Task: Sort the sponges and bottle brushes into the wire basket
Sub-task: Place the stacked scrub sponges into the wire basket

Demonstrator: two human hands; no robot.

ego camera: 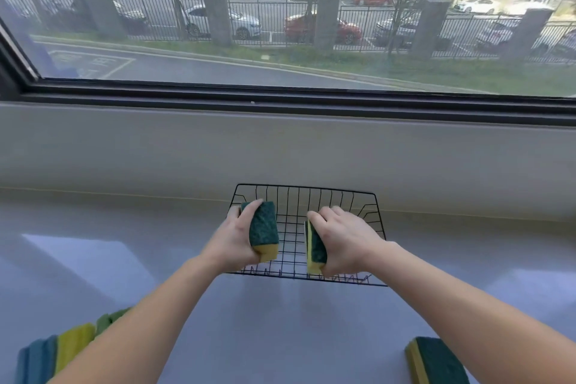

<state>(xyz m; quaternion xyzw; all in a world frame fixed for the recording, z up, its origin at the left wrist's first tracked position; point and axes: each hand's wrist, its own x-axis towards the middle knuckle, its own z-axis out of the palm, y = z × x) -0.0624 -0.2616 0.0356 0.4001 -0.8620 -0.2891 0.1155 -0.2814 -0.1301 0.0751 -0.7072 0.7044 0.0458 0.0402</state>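
Observation:
A black wire basket (307, 192) stands on the grey counter against the low wall. My left hand (235, 235) grips a green-and-yellow sponge (263, 231) over the basket's left side. My right hand (343, 240) grips a second green-and-yellow sponge (314, 248), held on edge over the basket's middle, its lower end near the basket floor. Another green-and-yellow sponge (436, 360) lies on the counter at the bottom right. No bottle brush is in view.
A stack of blue, yellow and green cloths or sponges (62, 349) lies at the bottom left, partly behind my left forearm. The grey counter (280, 337) runs to a low wall under a wide window (280, 25) onto a street.

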